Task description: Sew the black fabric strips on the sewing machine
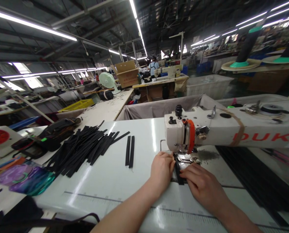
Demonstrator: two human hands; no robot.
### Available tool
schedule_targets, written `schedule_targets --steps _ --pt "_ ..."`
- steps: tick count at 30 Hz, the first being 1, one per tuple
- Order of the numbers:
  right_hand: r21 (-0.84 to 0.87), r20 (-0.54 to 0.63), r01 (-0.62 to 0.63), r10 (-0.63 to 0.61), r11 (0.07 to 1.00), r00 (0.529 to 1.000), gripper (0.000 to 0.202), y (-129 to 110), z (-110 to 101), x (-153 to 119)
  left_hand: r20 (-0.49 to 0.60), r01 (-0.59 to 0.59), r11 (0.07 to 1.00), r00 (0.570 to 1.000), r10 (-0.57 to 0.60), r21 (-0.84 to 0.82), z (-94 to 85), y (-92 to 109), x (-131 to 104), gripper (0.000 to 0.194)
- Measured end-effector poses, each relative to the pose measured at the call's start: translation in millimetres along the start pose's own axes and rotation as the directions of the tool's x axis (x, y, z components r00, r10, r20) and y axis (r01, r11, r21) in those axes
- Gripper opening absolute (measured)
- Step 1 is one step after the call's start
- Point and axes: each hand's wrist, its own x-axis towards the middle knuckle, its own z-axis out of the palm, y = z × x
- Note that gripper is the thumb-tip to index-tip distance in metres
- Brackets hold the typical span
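Observation:
A narrow black strip (178, 173) lies under the needle area of a white sewing machine (214, 129). My left hand (162, 169) is closed on the strip's upper left side, beside the presser foot. My right hand (202, 183) pinches the strip's right edge a little lower down. Two loose black strips (129, 151) lie side by side left of my hands. Farther left is a heap of similar black strips (86, 147). Long black strips (258, 181) lie on the table right of my right hand, partly beneath the machine arm.
A ruler scale (168, 212) runs along the table's near edge. At the left are a shiny purple and teal pouch (29, 177) and a dark bag (59, 129). Behind stand a green fan (108, 81), a cardboard box (127, 74) and a person (153, 66).

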Motion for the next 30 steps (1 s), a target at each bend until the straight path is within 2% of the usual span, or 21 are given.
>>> schedule_targets --steps 17,30 --pt "-0.237 0.083 0.016 0.004 0.971 0.997 0.033 8 7 7 0.082 -0.028 0.998 0.996 0.024 0.052 -6.0 5 1 0.021" --pt "-0.227 0.084 0.0 0.019 0.974 0.996 0.034 10 9 5 0.059 -0.052 0.993 0.997 0.046 0.11 -2.8 9 0 0.031"
